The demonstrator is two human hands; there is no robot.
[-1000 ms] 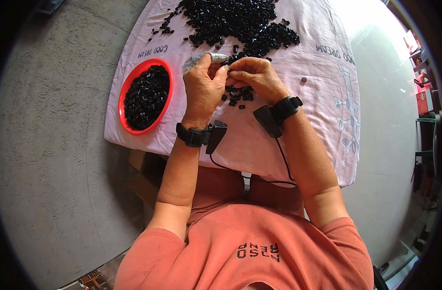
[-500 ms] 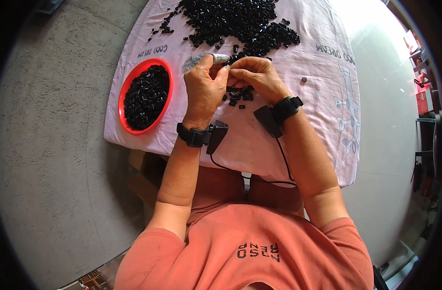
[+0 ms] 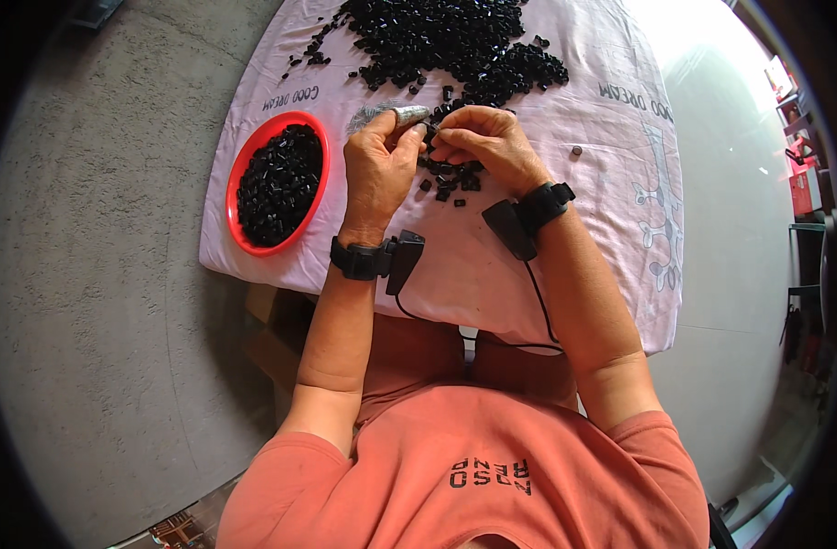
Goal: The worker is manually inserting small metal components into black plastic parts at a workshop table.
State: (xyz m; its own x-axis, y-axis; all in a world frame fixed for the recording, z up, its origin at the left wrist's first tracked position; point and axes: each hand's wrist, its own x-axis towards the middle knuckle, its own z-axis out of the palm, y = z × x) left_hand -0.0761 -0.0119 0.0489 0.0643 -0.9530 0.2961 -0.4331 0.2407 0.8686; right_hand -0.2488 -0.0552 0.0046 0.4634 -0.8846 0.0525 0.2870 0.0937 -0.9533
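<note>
the left hand (image 3: 380, 174) and the right hand (image 3: 487, 146) face each other over a padded table surface covered with pale pink printed cloth (image 3: 611, 197). on the left hand, the index finger carries a silver-grey wrap (image 3: 409, 115); its tip and the thumb are drawn close, near a small dark piece. on the right hand, the thumb and index fingertips converge just beside it. whether either grip is clamped on a piece cannot be told, as the contact area is small and partly hidden. a cluster of small, glossy black, block-shaped pieces (image 3: 450, 178) lies below and between the hands. the round red bowl (image 3: 258, 250) at the left contains a large quantity of black pieces (image 3: 279, 188). beyond the hands, a broad heap of loose black pieces (image 3: 437, 37) lies directly on the cloth. progress, as judged by quantity: the work appears partway along, with more pieces loose than in the bowl. which group is finished cannot be determined.
</note>
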